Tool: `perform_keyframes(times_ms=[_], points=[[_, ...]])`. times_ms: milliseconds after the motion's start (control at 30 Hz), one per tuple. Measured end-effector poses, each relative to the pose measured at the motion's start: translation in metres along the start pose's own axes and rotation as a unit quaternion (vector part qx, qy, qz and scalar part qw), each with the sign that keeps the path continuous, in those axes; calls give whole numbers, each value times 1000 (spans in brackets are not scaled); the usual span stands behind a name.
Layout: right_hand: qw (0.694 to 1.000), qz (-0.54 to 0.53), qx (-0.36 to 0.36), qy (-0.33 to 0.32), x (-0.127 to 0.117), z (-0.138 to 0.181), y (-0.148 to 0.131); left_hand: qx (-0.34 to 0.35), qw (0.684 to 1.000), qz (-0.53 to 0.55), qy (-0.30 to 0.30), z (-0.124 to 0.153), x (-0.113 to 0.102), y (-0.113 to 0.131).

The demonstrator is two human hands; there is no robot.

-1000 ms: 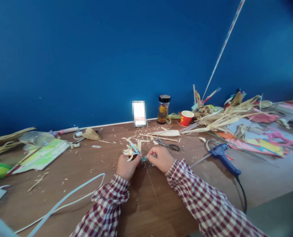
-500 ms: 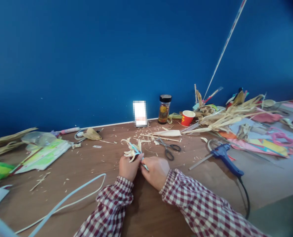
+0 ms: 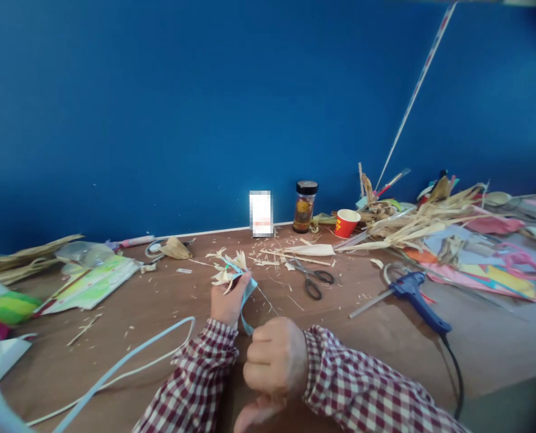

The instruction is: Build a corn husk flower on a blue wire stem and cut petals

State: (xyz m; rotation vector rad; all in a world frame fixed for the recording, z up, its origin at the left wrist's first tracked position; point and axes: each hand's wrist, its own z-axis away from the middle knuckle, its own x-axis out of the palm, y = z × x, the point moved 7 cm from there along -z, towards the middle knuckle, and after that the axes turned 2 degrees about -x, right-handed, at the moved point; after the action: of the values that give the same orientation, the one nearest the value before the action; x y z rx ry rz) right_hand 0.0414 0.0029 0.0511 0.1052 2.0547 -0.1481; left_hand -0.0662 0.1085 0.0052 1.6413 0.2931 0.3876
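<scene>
Cream, petal-like strips with light blue among them, gathered in a small bundle [image 3: 226,275] over the middle of the tabletop [image 3: 153,300], pinched between thumb and fingers of the left hand [image 3: 226,305]. From there, a pale blue ribbon [image 3: 248,296] curving down toward the near side, lower end right by the knuckles of the right hand [image 3: 277,358]. Fingers curled, thumb stretched out toward the near edge; impossible to tell whether gripping the ribbon's end. Checked maroon-and-white sleeves [image 3: 358,379] on both arms. Just beyond, scattered pale shavings [image 3: 268,260] and a flat piece of husk [image 3: 311,249]; to the right, dark-handled scissors [image 3: 313,282] lying with handles toward the near side. Farther right, a blue glue gun [image 3: 418,300] on its side, with a dark cord trailing near. On the left, a white cable loop [image 3: 127,355], and beyond, a green-and-white packet [image 3: 100,279]. At the far side, a black-lidded jar [image 3: 304,210] upright, near a red paper cup [image 3: 346,225]; right of these, heaped dry husks [image 3: 414,225]. Behind everything, a blue wall [image 3: 195,114].
</scene>
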Motion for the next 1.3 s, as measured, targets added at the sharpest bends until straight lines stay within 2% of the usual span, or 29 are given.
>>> perform_keyframes(times_ms=[67,133,200,267,333,400,500,600,667,833,933,1067,1300], points=[[995,-29,46,82,-21,6,11,-7,1000,28,-2,0,1,-1],[969,-45,137,203,-46,18,32,-13,999,38,-9,1,2,-2],[913,-56,251,317,-62,35,57,-18,999,36,-24,3,5,-2],[857,-93,353,363,-60,48,83,-11,999,18,-37,5,7,1],[825,-174,424,331,-42,52,106,2,999,-8,-47,9,10,4],[799,-279,456,274,-18,52,122,-7,997,-12,-77,12,16,4],[750,-426,457,216,10,52,132,-59,986,38,-149,18,29,-2],[695,-514,455,216,20,54,133,-80,975,85,-190,22,36,-6],[677,-535,451,227,21,56,133,-86,971,93,-201,23,38,-7],[661,-554,446,237,22,55,132,-82,975,64,-198,23,37,-7],[648,-569,441,248,23,53,131,-104,970,105,-191,24,38,-6],[609,-579,470,269,25,55,130,-135,965,145,-170,24,38,-7],[555,-612,482,293,25,61,132,-155,965,12,-211,26,38,-13]])
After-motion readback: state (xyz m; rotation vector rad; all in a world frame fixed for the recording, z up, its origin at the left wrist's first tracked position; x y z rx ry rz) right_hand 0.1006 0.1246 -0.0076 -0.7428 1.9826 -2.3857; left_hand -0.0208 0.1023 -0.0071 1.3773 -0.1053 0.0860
